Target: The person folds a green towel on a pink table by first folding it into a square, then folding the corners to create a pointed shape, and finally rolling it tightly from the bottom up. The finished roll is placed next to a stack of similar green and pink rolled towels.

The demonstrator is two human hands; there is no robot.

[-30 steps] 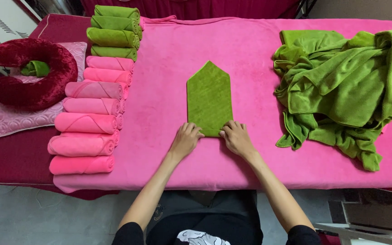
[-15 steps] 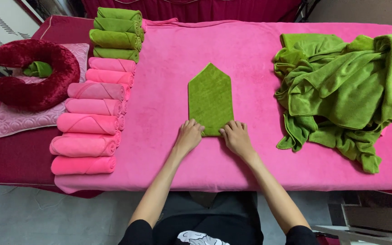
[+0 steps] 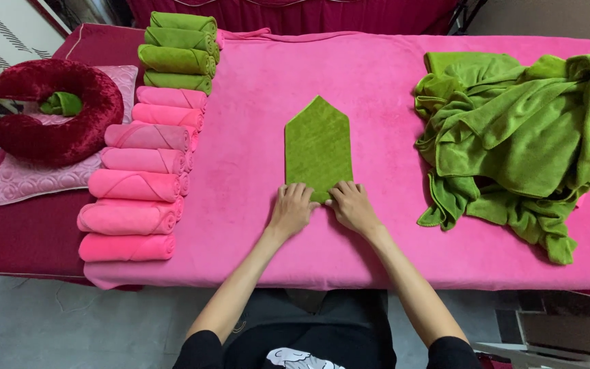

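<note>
Pink terry cloth covers the desk [image 3: 390, 75] from edge to edge, and everything else is carried on it. At the right edge a large heap of loose green towels [image 3: 520, 137] is piled, well apart from the hands. Along the left edge a column of rolled pink towels [image 3: 138, 184] is laid, with rolled green towels [image 3: 179, 51] stacked at the far left corner; beyond them a dark red horseshoe cushion [image 3: 56, 113] rests on a quilted pink pad [image 3: 29, 181].

In the middle of the desk the folded green towel [image 3: 318, 147] is laid flat, shaped like a house with its point toward the far edge. Its long axis runs straight away from the person, from near edge to far edge. Its near end is covered by both hands: the left hand [image 3: 291, 210] on the near left corner, the right hand [image 3: 352, 205] on the near right corner. Each grip is flat and lightly spread, pressed down on the cloth, nothing pinched. Both hands are equally near; the towel extends away from them toward the far edge.
</note>
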